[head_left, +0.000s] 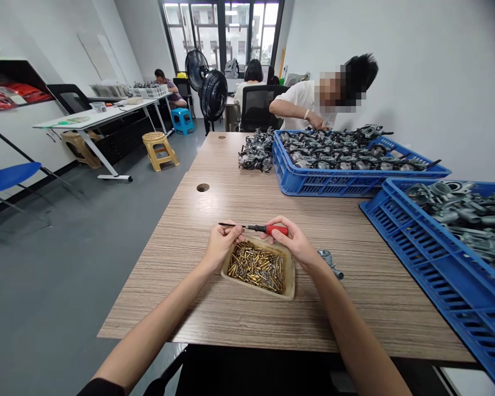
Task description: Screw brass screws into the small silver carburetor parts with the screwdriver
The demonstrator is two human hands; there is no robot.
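A screwdriver with a red and black handle (275,229) lies level above a cream plastic tray (289,275) of small brass-coloured parts (256,267). My right hand (291,239) is closed round its handle. At the shaft, my left hand (225,242) has its fingertips pinched together; whether they hold the shaft or a small part there is too small to tell. A grey metal part (325,256) rests on the table just right of my right hand, partly hidden by my forearm.
Blue crates of metal parts stand at the back (325,184) and right (445,264) of the wooden table (181,286). Beside the back crate is a heap of metal parts (256,149). A person (299,102) leans over that crate.
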